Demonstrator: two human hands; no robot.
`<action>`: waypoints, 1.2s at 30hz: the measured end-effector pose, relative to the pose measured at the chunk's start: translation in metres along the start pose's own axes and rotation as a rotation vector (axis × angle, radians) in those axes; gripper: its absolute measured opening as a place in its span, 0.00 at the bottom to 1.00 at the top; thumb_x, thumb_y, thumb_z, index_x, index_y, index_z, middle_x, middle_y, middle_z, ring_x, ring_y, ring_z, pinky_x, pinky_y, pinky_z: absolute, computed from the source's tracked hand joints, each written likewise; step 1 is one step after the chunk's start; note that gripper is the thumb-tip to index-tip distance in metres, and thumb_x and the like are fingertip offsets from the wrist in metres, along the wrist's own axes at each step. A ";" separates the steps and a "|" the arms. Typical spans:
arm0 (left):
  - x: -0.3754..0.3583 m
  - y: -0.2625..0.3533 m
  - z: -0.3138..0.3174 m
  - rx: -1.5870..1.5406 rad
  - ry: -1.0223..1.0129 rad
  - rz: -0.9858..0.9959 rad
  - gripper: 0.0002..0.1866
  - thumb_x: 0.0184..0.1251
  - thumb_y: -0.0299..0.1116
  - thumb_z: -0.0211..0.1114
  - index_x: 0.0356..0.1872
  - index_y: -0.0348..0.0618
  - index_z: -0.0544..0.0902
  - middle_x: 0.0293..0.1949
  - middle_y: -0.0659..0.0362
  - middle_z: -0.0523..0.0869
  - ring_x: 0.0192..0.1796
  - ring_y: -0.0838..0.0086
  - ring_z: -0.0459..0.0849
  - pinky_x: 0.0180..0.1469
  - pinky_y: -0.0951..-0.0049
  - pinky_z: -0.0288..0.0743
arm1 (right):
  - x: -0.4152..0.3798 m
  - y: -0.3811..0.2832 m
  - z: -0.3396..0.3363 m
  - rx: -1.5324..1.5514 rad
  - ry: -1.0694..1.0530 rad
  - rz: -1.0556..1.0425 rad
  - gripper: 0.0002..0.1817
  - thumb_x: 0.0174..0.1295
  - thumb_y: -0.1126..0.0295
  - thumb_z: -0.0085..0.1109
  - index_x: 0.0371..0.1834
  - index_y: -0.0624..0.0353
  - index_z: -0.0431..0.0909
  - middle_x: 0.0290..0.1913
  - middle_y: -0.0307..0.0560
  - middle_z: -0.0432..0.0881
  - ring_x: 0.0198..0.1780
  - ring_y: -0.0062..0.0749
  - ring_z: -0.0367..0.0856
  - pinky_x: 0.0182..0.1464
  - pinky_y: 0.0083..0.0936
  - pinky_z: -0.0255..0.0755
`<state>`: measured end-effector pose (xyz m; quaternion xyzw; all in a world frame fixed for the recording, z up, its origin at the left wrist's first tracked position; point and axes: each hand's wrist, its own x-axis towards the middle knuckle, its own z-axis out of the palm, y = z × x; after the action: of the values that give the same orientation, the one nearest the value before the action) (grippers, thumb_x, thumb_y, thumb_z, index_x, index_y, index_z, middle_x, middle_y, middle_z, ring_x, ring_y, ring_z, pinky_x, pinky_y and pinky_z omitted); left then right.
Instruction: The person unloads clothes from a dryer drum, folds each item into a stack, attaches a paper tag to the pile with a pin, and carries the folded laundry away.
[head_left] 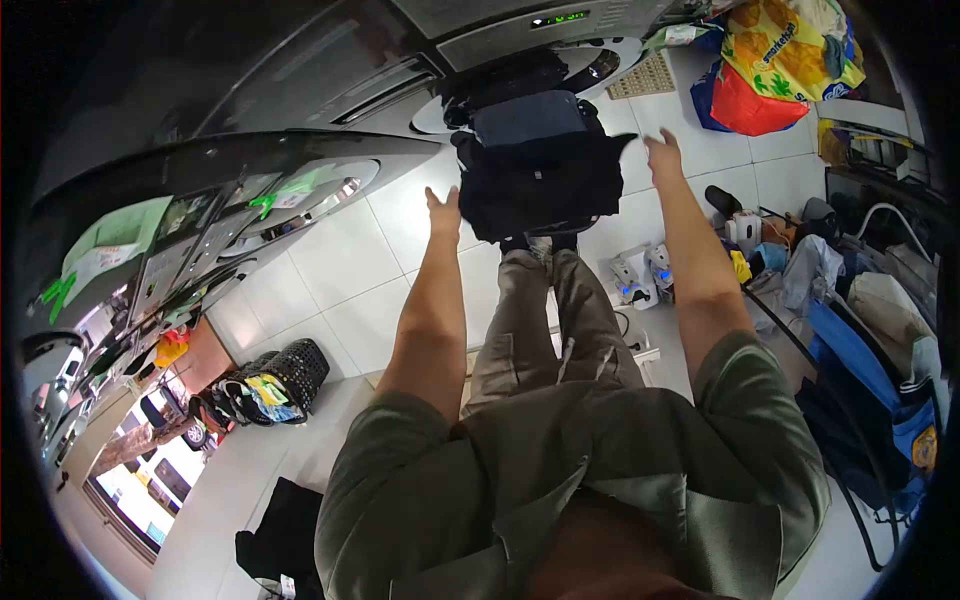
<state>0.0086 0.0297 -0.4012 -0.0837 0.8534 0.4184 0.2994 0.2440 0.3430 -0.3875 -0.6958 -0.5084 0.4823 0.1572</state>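
Note:
A black garment [540, 185] lies spread over a pile just in front of my legs, with a small pale label near its middle. Behind it on the pile is a dark grey-blue cloth [527, 118]. My left hand [443, 208] is at the garment's left edge, fingers apart. Off the right end of the garment, my right hand [663, 158] is held out with spread fingers and nothing in it. Whatever supports the pile is mostly hidden beneath the cloth.
Front-loading machines [400, 90] line the front and left, one with a lit green display [560, 19]. At upper right stands a yellow and red shopping bag [780, 70]. Bags and cables [870, 330] crowd the right side. Black baskets [295, 375] sit at left.

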 end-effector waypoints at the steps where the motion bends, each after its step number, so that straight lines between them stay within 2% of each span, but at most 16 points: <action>1: -0.004 0.009 -0.006 0.025 -0.041 0.055 0.37 0.57 0.41 0.60 0.63 0.34 0.53 0.60 0.41 0.62 0.62 0.54 0.61 0.60 0.66 0.59 | -0.021 -0.047 0.001 -0.173 -0.144 -0.082 0.26 0.52 0.67 0.58 0.57 0.59 0.66 0.30 0.44 0.76 0.32 0.24 0.71 0.33 0.22 0.66; 2: -0.005 0.027 -0.013 0.042 -0.078 0.128 0.38 0.57 0.42 0.60 0.63 0.33 0.53 0.63 0.40 0.56 0.66 0.52 0.53 0.64 0.65 0.52 | -0.048 -0.100 -0.004 -0.339 -0.277 -0.181 0.26 0.53 0.68 0.57 0.57 0.58 0.66 0.26 0.40 0.74 0.27 0.19 0.66 0.27 0.18 0.64; 4: -0.008 0.029 -0.036 0.231 -0.143 0.463 0.38 0.56 0.43 0.60 0.63 0.35 0.54 0.62 0.38 0.58 0.65 0.49 0.55 0.65 0.63 0.52 | -0.109 -0.195 -0.031 -0.249 -0.833 -0.541 0.24 0.54 0.65 0.57 0.54 0.60 0.68 0.30 0.43 0.78 0.29 0.20 0.72 0.34 0.18 0.67; 6: -0.013 0.018 -0.061 0.409 -0.111 0.699 0.34 0.55 0.42 0.61 0.62 0.45 0.60 0.61 0.37 0.57 0.64 0.47 0.56 0.63 0.59 0.56 | -0.201 -0.330 -0.075 0.015 -0.969 -0.830 0.20 0.57 0.61 0.54 0.49 0.62 0.72 0.36 0.45 0.79 0.35 0.23 0.75 0.40 0.20 0.69; 10: -0.075 0.029 -0.129 0.526 -0.041 0.582 0.26 0.48 0.43 0.65 0.49 0.43 0.74 0.56 0.31 0.62 0.56 0.43 0.68 0.55 0.58 0.66 | -0.282 -0.535 -0.114 0.462 -0.407 -1.536 0.24 0.57 0.54 0.52 0.50 0.62 0.72 0.40 0.45 0.79 0.44 0.25 0.76 0.45 0.24 0.69; 13: -0.090 0.019 -0.163 0.475 -0.020 0.453 0.26 0.49 0.44 0.65 0.49 0.43 0.74 0.56 0.34 0.63 0.56 0.44 0.67 0.55 0.58 0.67 | -0.253 -0.650 -0.048 -0.248 -0.318 -1.378 0.34 0.52 0.47 0.56 0.55 0.62 0.68 0.50 0.51 0.75 0.52 0.35 0.73 0.53 0.30 0.64; 16: -0.102 0.001 -0.185 0.451 -0.029 0.312 0.26 0.50 0.45 0.65 0.49 0.44 0.75 0.58 0.37 0.62 0.58 0.47 0.66 0.55 0.59 0.66 | -0.253 -0.666 -0.011 -1.191 -0.209 -1.158 0.35 0.46 0.43 0.60 0.52 0.59 0.73 0.57 0.54 0.70 0.56 0.42 0.69 0.59 0.31 0.58; 20: -0.121 -0.009 -0.197 0.283 -0.089 0.189 0.25 0.51 0.45 0.63 0.48 0.40 0.76 0.52 0.43 0.73 0.56 0.54 0.70 0.55 0.64 0.66 | -0.295 -0.648 -0.049 -0.855 -0.367 -0.910 0.34 0.44 0.44 0.62 0.49 0.59 0.75 0.54 0.53 0.73 0.55 0.39 0.69 0.58 0.28 0.58; 22: -0.142 0.014 -0.199 0.264 -0.154 0.127 0.25 0.52 0.45 0.63 0.48 0.39 0.76 0.50 0.45 0.75 0.54 0.57 0.72 0.54 0.65 0.67 | -0.268 -0.647 -0.081 -0.848 -0.658 -1.141 0.30 0.47 0.49 0.63 0.47 0.60 0.75 0.49 0.51 0.76 0.52 0.35 0.72 0.56 0.26 0.60; 24: -0.141 0.036 -0.196 0.249 -0.213 0.074 0.24 0.53 0.44 0.62 0.48 0.38 0.76 0.48 0.46 0.77 0.53 0.59 0.74 0.54 0.67 0.67 | -0.241 -0.657 -0.090 -0.746 -0.478 -1.265 0.26 0.50 0.53 0.61 0.46 0.60 0.76 0.46 0.48 0.78 0.49 0.32 0.74 0.54 0.25 0.62; 26: -0.126 0.057 -0.185 0.183 -0.335 0.331 0.22 0.56 0.42 0.61 0.48 0.37 0.76 0.45 0.47 0.79 0.49 0.62 0.77 0.52 0.71 0.68 | -0.214 -0.675 -0.100 -0.231 -0.259 -1.398 0.16 0.57 0.62 0.56 0.44 0.60 0.76 0.40 0.42 0.80 0.43 0.28 0.77 0.46 0.21 0.68; 28: -0.148 0.137 -0.179 0.082 -0.330 0.493 0.19 0.58 0.39 0.59 0.48 0.37 0.75 0.45 0.50 0.80 0.47 0.66 0.78 0.50 0.72 0.69 | -0.312 -0.660 -0.143 0.113 0.002 -1.352 0.12 0.60 0.65 0.52 0.41 0.60 0.77 0.38 0.44 0.79 0.37 0.30 0.76 0.43 0.22 0.68; 30: -0.186 0.230 -0.175 -0.188 -0.439 0.638 0.17 0.61 0.34 0.57 0.49 0.37 0.74 0.44 0.55 0.80 0.47 0.74 0.77 0.49 0.75 0.69 | -0.335 -0.664 -0.179 0.484 -0.117 -1.541 0.12 0.59 0.65 0.53 0.40 0.62 0.76 0.35 0.43 0.78 0.36 0.27 0.75 0.42 0.19 0.67; 33: -0.248 0.345 -0.164 -0.477 -0.502 1.096 0.25 0.55 0.26 0.62 0.56 0.36 0.67 0.57 0.51 0.69 0.57 0.70 0.70 0.57 0.72 0.63 | -0.399 -0.632 -0.233 0.892 -0.508 -1.362 0.09 0.60 0.66 0.53 0.36 0.60 0.76 0.30 0.42 0.78 0.31 0.27 0.77 0.36 0.23 0.72; 35: -0.307 0.404 -0.167 -0.281 -0.049 1.523 0.44 0.43 0.31 0.70 0.63 0.39 0.55 0.66 0.52 0.53 0.66 0.64 0.55 0.63 0.66 0.51 | -0.415 -0.611 -0.259 0.957 -0.678 -1.342 0.10 0.60 0.65 0.53 0.35 0.60 0.77 0.29 0.43 0.79 0.30 0.29 0.79 0.35 0.25 0.74; 36: -0.331 0.423 -0.163 -0.357 0.006 1.597 0.49 0.37 0.36 0.74 0.63 0.41 0.53 0.66 0.44 0.46 0.68 0.52 0.48 0.65 0.60 0.49 | -0.423 -0.596 -0.271 0.944 -0.823 -1.215 0.11 0.60 0.64 0.53 0.34 0.60 0.77 0.29 0.45 0.80 0.29 0.31 0.79 0.35 0.26 0.75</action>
<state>0.0373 0.1381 0.1486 0.5018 0.5773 0.6349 -0.1088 0.1304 0.3116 0.3833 0.0633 -0.5550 0.6883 0.4629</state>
